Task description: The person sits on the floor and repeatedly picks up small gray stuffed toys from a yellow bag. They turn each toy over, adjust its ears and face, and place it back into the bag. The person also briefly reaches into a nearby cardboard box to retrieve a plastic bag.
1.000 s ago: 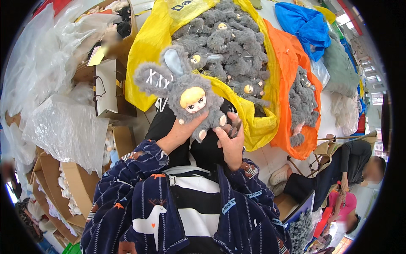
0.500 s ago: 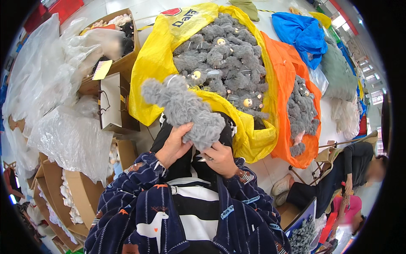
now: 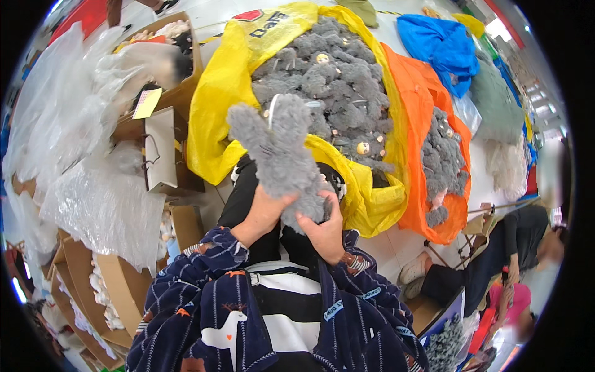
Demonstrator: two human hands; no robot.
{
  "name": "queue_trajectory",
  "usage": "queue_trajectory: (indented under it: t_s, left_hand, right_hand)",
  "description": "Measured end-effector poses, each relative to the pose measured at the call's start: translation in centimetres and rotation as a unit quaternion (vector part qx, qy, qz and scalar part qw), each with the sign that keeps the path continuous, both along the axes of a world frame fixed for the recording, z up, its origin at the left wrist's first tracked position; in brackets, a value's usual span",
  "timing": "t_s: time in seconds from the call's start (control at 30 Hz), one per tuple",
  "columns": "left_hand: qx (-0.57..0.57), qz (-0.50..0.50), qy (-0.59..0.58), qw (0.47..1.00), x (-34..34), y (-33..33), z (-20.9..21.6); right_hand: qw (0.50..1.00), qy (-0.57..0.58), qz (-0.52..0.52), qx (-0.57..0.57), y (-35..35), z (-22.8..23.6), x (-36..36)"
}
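Observation:
A grey plush toy (image 3: 282,149) with two long fluffy ears is held over my lap, ears pointing away from me and its back mostly up. Around its lower left side my left hand (image 3: 265,214) is closed, fingers partly sunk in the fur. My right hand (image 3: 323,226) grips the lower right side, thumb on top of the fur. A thin white loop stands between the ears. Just beyond the toy, a large yellow bag (image 3: 214,118) gapes, filled with similar grey plush toys (image 3: 347,80), a few showing small doll faces.
An orange bag (image 3: 406,93) of grey plush stands to the right, with a blue bag (image 3: 434,49) behind. At left are cardboard boxes (image 3: 127,279), clear plastic sheeting (image 3: 99,204) and a white paper bag (image 3: 160,152). A seated person (image 3: 496,254) is at right.
The plush toy has turned more upright, its ears swinging to the right and spreading apart. My right hand has shifted its hold along the side. A walking person's legs have appeared at far left.

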State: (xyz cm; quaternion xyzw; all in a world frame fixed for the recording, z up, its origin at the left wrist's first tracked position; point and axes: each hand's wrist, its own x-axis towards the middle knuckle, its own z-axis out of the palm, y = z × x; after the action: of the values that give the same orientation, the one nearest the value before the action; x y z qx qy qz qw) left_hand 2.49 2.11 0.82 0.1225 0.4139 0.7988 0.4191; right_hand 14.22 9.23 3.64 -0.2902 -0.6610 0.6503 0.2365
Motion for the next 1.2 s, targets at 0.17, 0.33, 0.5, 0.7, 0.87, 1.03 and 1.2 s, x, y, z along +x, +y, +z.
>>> queue_trajectory:
  t_s: [0.17,0.33,0.5,0.7,0.87,1.03,1.2]
  left_hand:
    - [0.029,-0.038,-0.186,0.981,-2.4,-0.9,-0.4]
    - [-0.058,-0.069,-0.084,0.992,-2.1,0.2,0.6]
    - [-0.048,-0.187,-0.082,0.978,-3.1,0.6,2.5]
    - [-0.032,-0.219,-0.074,0.972,-3.4,0.3,1.5]
    - [-0.021,-0.245,-0.054,0.968,-3.3,0.9,0.7]
    - [-0.050,-0.281,-0.017,0.958,-3.6,1.1,0.5]
    - [-0.049,-0.333,-0.040,0.941,-4.1,1.3,0.9]
  right_hand:
    - [0.997,0.022,0.065,0.030,0.6,1.4,0.4]
    - [0.996,0.049,0.029,-0.071,1.8,0.8,1.5]
    - [0.877,0.106,-0.141,-0.446,7.1,-0.2,5.5]
    - [0.818,0.385,-0.335,-0.264,20.8,2.0,9.9]
    - [0.946,-0.012,-0.314,-0.085,22.5,-7.0,5.4]
    - [0.972,-0.131,-0.193,0.014,22.9,-15.2,-1.2]
    - [0.956,-0.226,-0.119,0.145,25.0,-21.3,-7.3]
